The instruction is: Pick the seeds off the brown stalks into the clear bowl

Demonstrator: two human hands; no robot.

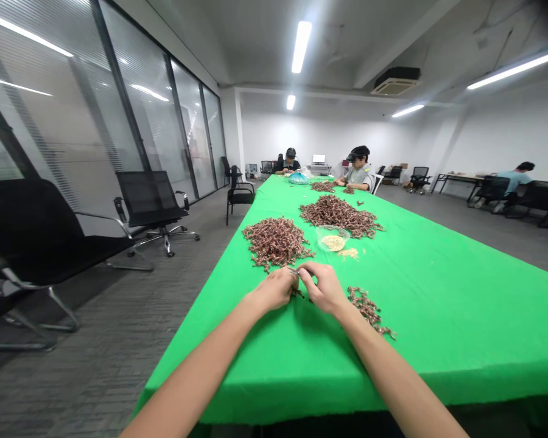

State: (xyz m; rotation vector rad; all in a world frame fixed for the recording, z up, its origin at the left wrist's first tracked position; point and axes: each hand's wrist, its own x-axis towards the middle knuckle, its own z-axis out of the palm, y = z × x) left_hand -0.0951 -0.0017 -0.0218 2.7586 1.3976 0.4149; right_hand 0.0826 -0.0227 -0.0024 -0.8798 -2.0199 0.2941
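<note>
My left hand (269, 289) and my right hand (322, 289) meet over a green cloth-covered table (438, 328), their fingertips pinching a small brown piece (296, 275). A few more brown bits (296, 293) lie just below my hands. Beyond them sits a large heap of dried, twig-like brown pieces (275, 242), with a bigger heap (338, 216) farther on. A smaller strip of the same pieces (368, 307) lies right of my right hand. A clear glass bowl (331, 237) holds pale kernels, and a loose pale pile (348, 253) lies beside it.
Two people (288, 162) (358, 173) sit working at the table's far end, near a blue bag (298, 178). Black mesh chairs (148, 198) stand along the left, before a glass wall (155, 103). Another person (518, 182) sits at a desk, back right.
</note>
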